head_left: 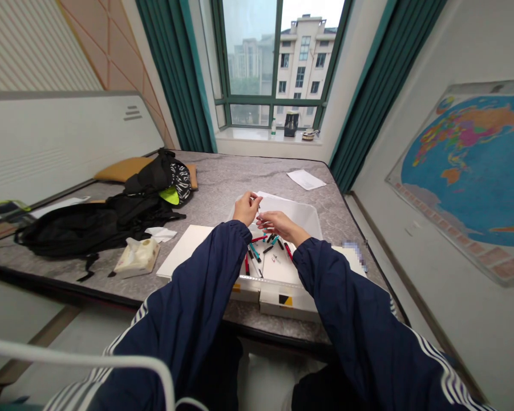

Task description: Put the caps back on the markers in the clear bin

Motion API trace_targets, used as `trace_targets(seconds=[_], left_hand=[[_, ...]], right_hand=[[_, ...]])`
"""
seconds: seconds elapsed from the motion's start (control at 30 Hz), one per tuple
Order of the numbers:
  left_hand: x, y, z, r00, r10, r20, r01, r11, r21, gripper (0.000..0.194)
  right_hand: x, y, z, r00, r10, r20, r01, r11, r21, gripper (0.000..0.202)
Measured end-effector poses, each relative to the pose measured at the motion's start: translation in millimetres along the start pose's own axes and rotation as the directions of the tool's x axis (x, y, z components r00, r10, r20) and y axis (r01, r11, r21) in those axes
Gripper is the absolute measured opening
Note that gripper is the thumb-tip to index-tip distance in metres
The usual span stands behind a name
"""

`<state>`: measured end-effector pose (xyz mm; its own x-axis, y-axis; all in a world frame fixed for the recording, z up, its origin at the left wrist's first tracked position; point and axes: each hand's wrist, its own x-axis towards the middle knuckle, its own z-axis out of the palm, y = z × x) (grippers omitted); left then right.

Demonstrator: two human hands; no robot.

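My left hand (247, 208) is raised over a shallow white plastic box (310, 220), thumb and fingers pinched together. Close against it, my right hand (281, 225) has its fingers bent toward the left fingertips. Something small and thin, partly pale, shows between the two hands; it is too small to name. Below them lie loose pen parts: red pieces (288, 251), black pieces (268, 249) and teal pieces (255, 252), with several thin pale pieces among them. My forearms hide part of the box's sides.
White board-like sheets (186, 246) lie under the box's left side. Further left are a tissue pack (137, 257), a black backpack (85, 225) and a brown cushion (122, 169). A white paper (306, 179) rests at the back right. In front curves a white tube (89, 361).
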<state>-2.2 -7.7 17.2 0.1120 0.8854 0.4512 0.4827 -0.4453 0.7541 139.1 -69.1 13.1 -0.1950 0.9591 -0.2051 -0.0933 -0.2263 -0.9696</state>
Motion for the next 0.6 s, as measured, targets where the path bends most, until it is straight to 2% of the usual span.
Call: trace_targets(seconds=[0.07, 0.13, 0.23, 0.33, 0.43, 0.5, 0.6], left_hand=[[0.7, -1.6, 0.6, 1.000, -0.026, -0.001, 0.026, 1.000, -0.009, 0.021], [0.6, -2.8, 2.0, 0.998, -0.064, 0.030, 0.064, 0.998, -0.005, 0.022], [-2.3, -2.7, 5.4, 0.972, -0.118, 0.201, 0.122, 0.992, -0.007, 0.025], [-7.3, -1.5, 8.8, 0.892, -0.095, 0.443, 0.122, 0.992, -0.032, 0.027], [-10.2, -1.7, 10.9, 0.818, -0.052, 0.573, 0.113, 0.991, -0.070, 0.022], [-10.0, -3.2, 11.5, 0.806, -0.056, 0.589, 0.126, 0.989, -0.079, 0.016], [-7.8, -5.4, 11.5, 0.817, -0.055, 0.575, 0.123, 0.989, -0.081, 0.013]], right_hand=[[3.0, 0.2, -1.4, 0.992, -0.042, -0.120, 0.044, 0.999, 0.010, 0.016], [7.0, 0.4, -4.2, 0.959, -0.090, -0.268, 0.100, 0.995, 0.022, 0.015], [11.3, 0.2, -8.4, 0.902, -0.135, -0.411, 0.158, 0.987, 0.022, 0.016], [12.2, 0.1, -10.7, 0.875, -0.185, -0.448, 0.203, 0.979, -0.008, 0.022], [13.3, 1.7, -12.2, 0.854, -0.255, -0.454, 0.254, 0.965, -0.065, 0.029], [15.7, 3.6, -14.3, 0.833, -0.303, -0.463, 0.287, 0.952, -0.108, 0.033], [21.0, 6.5, -19.2, 0.785, -0.372, -0.496, 0.329, 0.928, -0.177, 0.039]])
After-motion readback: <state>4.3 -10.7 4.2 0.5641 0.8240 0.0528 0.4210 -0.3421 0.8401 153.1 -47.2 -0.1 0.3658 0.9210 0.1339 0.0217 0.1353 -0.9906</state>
